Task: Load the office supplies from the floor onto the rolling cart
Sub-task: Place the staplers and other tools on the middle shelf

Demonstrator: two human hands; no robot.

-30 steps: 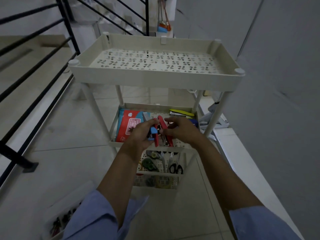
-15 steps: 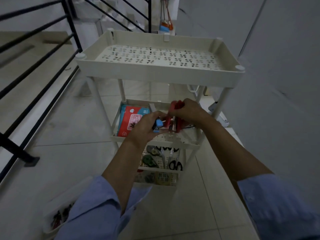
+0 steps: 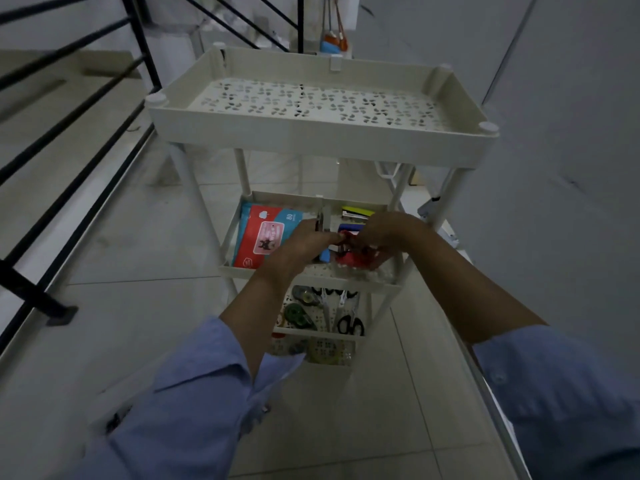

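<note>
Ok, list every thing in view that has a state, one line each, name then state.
Top shelf: bare, nothing on it.
Middle shelf: partly loaded, both hands over it.
Red packet: lying flat at the shelf's left side.
Red tool: held low over the middle shelf.
Left hand: grip closed on the red tool.
Right hand: grip closed on the red tool.
Black-handled scissors: lying on the lower shelf.
Green tape dispenser: lying on the lower shelf.

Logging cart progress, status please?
Left hand and right hand both on red stapler over cream cart's middle shelf. Top tray bare. Nothing blocking.
</note>
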